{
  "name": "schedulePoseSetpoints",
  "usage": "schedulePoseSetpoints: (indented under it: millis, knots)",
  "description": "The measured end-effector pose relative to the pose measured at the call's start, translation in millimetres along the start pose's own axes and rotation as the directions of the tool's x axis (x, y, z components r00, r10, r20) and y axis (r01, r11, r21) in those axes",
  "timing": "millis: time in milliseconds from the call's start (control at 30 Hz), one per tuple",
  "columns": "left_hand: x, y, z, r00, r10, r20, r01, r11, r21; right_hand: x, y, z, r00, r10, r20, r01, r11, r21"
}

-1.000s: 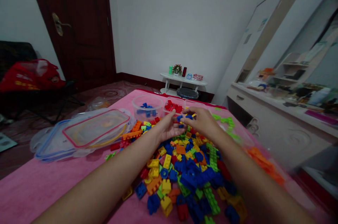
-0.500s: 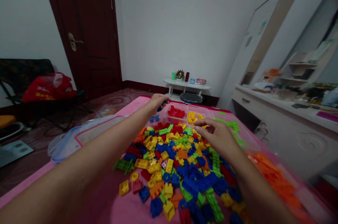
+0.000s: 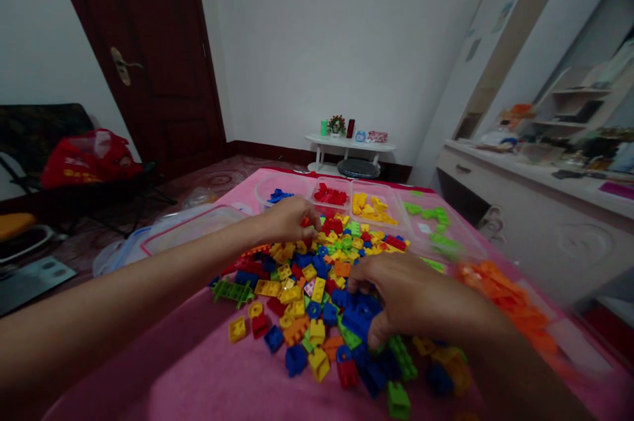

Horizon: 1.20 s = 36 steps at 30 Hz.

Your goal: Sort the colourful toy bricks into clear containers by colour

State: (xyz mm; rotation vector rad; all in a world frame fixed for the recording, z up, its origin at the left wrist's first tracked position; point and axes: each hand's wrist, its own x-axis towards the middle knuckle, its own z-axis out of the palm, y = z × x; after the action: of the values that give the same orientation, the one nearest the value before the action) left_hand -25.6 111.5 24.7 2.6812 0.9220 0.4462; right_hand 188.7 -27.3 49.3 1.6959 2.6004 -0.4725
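A heap of coloured toy building bricks [image 3: 297,308] covers the middle of the pink tabletop. My left hand [image 3: 290,219] reaches over its far left part with the fingers curled down. Red shows beside those fingertips, but what they hold, if anything, I cannot make out. Lower and to the right, my right hand [image 3: 401,289] lies across the heap, thumb and fingers round a blue brick [image 3: 357,320] among other blue ones. Beyond the heap stand clear containers: one with blue bricks [image 3: 279,195], one with red bricks [image 3: 331,194], one with yellow bricks [image 3: 371,208].
Green pieces [image 3: 438,217] lie in a clear container at the right, and orange pieces [image 3: 505,295] lie nearer me. Clear lids [image 3: 193,229] rest along the left edge. A white low table [image 3: 341,143] stands by the wall, a dresser [image 3: 475,173] at the right.
My left hand has come back from the blue bricks' container to the heap. My right hand has moved from near the yellow container down towards me, onto the blue bricks.
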Motion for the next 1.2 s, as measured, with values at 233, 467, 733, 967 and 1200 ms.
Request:
schedulePoseSetpoints:
  millis: [233,467,733,967,1200]
  knots:
    - [-38,16,13.8,0.955,0.177,0.237,-0.170,0.984,-0.049,25,-7,23,0.996,-0.018,-0.088,0.015,0.999,-0.034]
    - [-32,23,17.6,0.969,0.087,0.232,-0.069,0.994,-0.084,37,14,18,0.974,0.066,-0.216,-0.066,0.998,0.009]
    - [-3,15,29.0,0.978,-0.187,0.089,0.206,0.828,-0.522,20,10,8,0.997,-0.017,-0.079,0.021,0.998,0.052]
    - [-3,6,42.7,0.934,-0.314,0.174,0.346,0.659,-0.668,28,8,27,0.989,-0.119,-0.092,0.118,0.993,-0.018]
    - [-10,21,37.8,0.978,-0.209,0.005,0.192,0.889,-0.415,18,24,-10,0.982,0.006,-0.191,0.016,0.994,0.112]
